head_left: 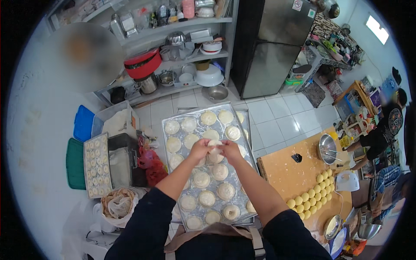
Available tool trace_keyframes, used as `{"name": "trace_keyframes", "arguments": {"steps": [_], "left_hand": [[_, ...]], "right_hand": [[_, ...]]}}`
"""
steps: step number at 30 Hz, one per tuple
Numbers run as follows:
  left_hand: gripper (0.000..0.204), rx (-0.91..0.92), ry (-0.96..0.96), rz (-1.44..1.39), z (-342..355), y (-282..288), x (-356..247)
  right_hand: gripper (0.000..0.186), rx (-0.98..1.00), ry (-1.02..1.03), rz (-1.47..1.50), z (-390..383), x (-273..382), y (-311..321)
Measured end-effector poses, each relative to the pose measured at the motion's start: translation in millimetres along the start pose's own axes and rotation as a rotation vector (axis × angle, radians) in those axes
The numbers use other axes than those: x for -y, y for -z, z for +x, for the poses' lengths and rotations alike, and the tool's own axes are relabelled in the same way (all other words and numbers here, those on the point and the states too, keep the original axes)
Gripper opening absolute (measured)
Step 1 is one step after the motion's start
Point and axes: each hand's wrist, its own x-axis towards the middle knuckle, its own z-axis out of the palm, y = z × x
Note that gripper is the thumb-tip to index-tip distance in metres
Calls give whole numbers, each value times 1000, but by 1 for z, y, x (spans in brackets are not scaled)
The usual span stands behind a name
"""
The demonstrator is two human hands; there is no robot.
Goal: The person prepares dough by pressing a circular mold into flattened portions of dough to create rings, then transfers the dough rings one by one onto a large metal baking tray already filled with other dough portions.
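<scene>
A white tiled floor (277, 117) fills most of the view, with a tall dark refrigerator (273, 47) and an open shelving unit (173, 56) of bowls and pots at the far side. Directly below the camera sits a large metal baking tray (171, 173), covered with rows of flat round dough discs (207, 198); most places on it look filled, with only a few bare patches near the middle and lower left, so the tray seems close to full. To the right stands a wooden table (286, 173) dusted with flour, carrying a cluster of yellow dough balls (310, 197) not yet flattened, a metal bowl (326, 148) and a white hand mixer (348, 180). Another person in a dark shirt (383, 130) works at the far right edge. On the left a smaller tray of small pale pieces (97, 164) rests beside green and blue lids (78, 147).

Over the middle of the big tray, the left hand (200, 149) and right hand (229, 150) come together, fingers curled narrowly around one dough piece (214, 146), pinching it between them just above the discs below. Judging by the balls that remain on the table, a fair share of shaping is left.
</scene>
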Motion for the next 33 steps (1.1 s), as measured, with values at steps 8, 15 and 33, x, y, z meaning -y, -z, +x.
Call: {"name": "trace_keyframes", "arguments": {"steps": [8, 15, 33], "left_hand": [[41, -65, 46, 81, 63, 19, -3], [39, -161, -46, 237, 90, 32, 15], [95, 51, -621, 1459, 42, 17, 25]], "right_hand": [[30, -107, -8, -94, 70, -5, -10], [29, -187, 41, -239, 89, -14, -21], [32, -380, 523, -595, -6, -3, 55]]}}
